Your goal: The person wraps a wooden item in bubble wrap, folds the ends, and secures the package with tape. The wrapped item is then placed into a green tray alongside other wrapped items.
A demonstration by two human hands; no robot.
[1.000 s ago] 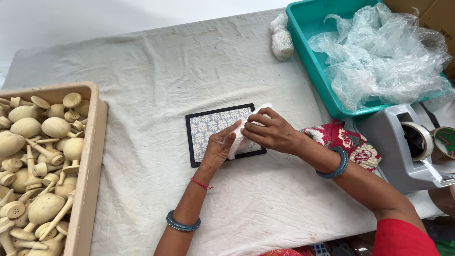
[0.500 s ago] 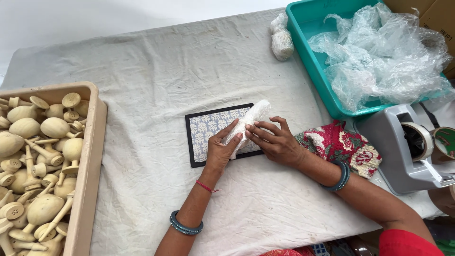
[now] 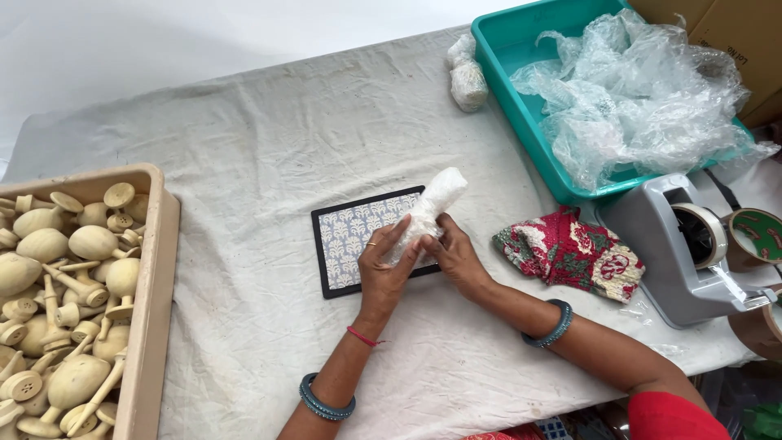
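While both hands close around a bubble-wrapped bundle [image 3: 429, 210], the left hand [image 3: 384, 269] and right hand [image 3: 453, 253] grip its lower end; it tilts up over a patterned mat [image 3: 346, 236] on the cloth-covered table [image 3: 285, 138]

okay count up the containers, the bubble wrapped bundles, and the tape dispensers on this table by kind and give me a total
Containers: 2, a beige tray of wooden pieces and a teal bin of plastic wrap.
Bubble-wrapped bundles: 2, one in both hands, one by the teal bin.
Tape dispensers: 1, grey.
Total: 5
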